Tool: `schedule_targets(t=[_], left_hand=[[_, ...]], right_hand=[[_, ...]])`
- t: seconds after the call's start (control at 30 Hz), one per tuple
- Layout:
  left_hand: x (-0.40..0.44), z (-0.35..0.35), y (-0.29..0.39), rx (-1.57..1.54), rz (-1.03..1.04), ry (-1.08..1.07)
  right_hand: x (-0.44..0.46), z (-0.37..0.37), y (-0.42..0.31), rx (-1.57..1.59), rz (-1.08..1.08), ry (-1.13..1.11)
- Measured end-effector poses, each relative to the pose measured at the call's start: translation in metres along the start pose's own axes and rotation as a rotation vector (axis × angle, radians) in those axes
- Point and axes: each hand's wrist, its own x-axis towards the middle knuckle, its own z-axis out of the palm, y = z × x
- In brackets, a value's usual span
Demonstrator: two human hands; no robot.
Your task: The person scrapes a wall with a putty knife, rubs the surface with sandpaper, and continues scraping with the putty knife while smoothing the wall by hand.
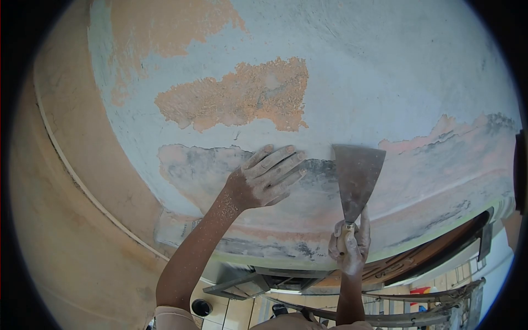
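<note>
My left hand (pixel 269 175), dusted with white powder, is raised in front of the wall (pixel 357 82), its fingers stretched out over a dark, scraped band. Whether it touches the surface is hard to tell. My right hand (pixel 350 245), also dusty, grips the pale handle of a wide scraper (pixel 358 179). The scraper's blade points up, its broad edge at the upper border of the scraped band. Above my left hand is a rough orange patch (pixel 242 99) where the pale blue paint is gone.
A pale pipe or cable (pixel 77 179) curves along the brown wall at the left. Below are a dark wooden panel (pixel 429 258), metal rails (pixel 407 319), a tiled floor (pixel 237 314) and a round dark container (pixel 202 307). Something red (pixel 421 291) lies at the lower right.
</note>
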Motion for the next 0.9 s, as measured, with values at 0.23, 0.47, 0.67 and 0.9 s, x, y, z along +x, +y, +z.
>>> schedule_targets(t=[0.23, 0.47, 0.67, 0.9], left_hand=[[0.029, 0.004, 0.015, -0.163, -0.15, 0.371], [0.044, 0.007, 0.013, -0.074, -0.148, 0.44], [0.042, 0.004, 0.011, -0.025, -0.152, 0.387], [0.048, -0.005, 0.002, 0.015, -0.107, 0.359]], right_hand=[[0.006, 0.042, -0.013, 0.19, 0.159, -0.002], [0.011, 0.061, -0.022, 0.256, 0.195, 0.037], [0.008, 0.063, -0.023, 0.29, 0.212, 0.037], [0.011, 0.071, -0.026, 0.307, 0.217, 0.042]])
